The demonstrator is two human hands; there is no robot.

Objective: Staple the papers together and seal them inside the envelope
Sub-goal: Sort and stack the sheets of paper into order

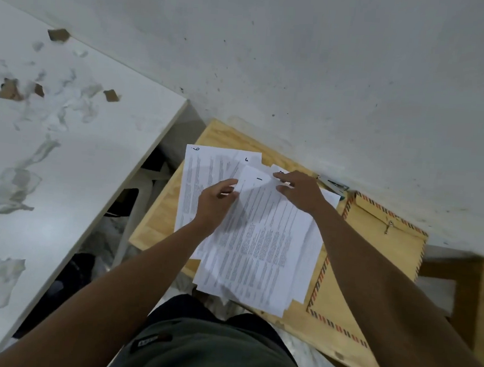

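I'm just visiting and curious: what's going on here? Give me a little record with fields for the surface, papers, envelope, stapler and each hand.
surface: small wooden table against a white wall
papers: loose printed sheets, fanned, not yet squared up, hand-numbered corners
envelope: brown, striped border, partly under the sheets
stapler: probably the object at the wall, mostly hidden
left hand: pinches a sheet edge
right hand: fingers on the sheets' top corner

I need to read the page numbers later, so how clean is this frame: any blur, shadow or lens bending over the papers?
Head view: hand shadows fall across the papers; printed text is too soft to read, handwritten numbers at the top legible; wide-angle bending curves the white table edge; far right edge smeared.
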